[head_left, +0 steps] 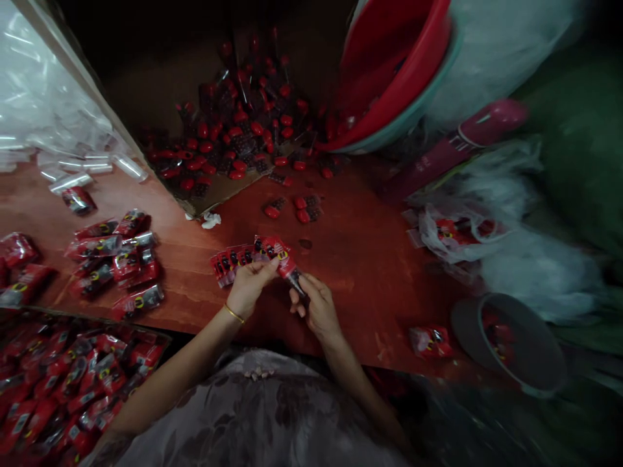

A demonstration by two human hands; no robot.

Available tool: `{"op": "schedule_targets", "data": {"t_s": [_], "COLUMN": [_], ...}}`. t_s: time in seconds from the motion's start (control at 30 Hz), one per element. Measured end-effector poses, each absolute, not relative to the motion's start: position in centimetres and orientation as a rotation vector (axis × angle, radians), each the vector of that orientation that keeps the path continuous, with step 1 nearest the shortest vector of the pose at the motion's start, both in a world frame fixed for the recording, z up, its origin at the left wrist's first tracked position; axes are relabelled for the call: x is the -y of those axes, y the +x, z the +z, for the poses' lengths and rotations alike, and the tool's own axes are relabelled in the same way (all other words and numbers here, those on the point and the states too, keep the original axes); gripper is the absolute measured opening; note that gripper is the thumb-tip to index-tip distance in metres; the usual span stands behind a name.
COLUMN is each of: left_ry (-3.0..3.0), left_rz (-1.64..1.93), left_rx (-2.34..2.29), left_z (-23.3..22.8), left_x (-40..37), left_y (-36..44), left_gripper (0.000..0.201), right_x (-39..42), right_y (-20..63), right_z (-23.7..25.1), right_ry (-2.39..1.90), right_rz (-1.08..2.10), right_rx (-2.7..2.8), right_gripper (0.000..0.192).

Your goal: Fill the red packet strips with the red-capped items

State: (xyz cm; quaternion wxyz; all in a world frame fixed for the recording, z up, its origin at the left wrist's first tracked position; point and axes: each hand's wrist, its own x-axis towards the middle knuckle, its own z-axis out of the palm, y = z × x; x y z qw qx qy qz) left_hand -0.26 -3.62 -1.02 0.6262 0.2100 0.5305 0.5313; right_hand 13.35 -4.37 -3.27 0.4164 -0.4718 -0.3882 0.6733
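blurring red packets [250,256] between both hands, print illegible

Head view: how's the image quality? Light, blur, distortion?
Head view: dim overall, with the top and right corners nearly black; glare on the clear plastic sleeves at upper left; strong wide-angle bending at the table edge; the red basin and the grey pot are smeared at the right; the hands, left hand and right hand, and the red packet strip are fairly sharp.

Bare table [360,259] ahead; loose red pieces [292,206] beyond.
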Motion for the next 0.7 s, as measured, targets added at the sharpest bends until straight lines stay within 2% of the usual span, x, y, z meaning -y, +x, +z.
{"op": "schedule_targets", "data": {"t_s": [0.3,0.53,0.6,0.7], "left_ry": [0.925,1.054,1.1,1.217], "left_rz": [1.261,1.221,1.208,1.131], "left_rx": [-1.335,-1.397,-1.46,-1.548], "left_z": [-0.1,0.7,0.3,-0.3], "left_x": [3.6,4.1,4.0,3.7], "left_y": [-0.8,-0.8,-1.5,-2.8], "left_gripper": [0.033,0.033,0.034,0.032], "right_x": [4.5,4.7,4.2,2.8], "right_y": [14.3,14.6,15.4,17.4], "right_z": [-4.0,-4.7,-4.8,-5.2], "right_ry": [-1.023,-0.997,-1.1,-1.413], "right_rz": [1.736,1.732,1.585,1.061], "right_rx": [0.97,0.993,1.133,1.494], "right_gripper": [0.029,0.027,0.027,0.027]}}
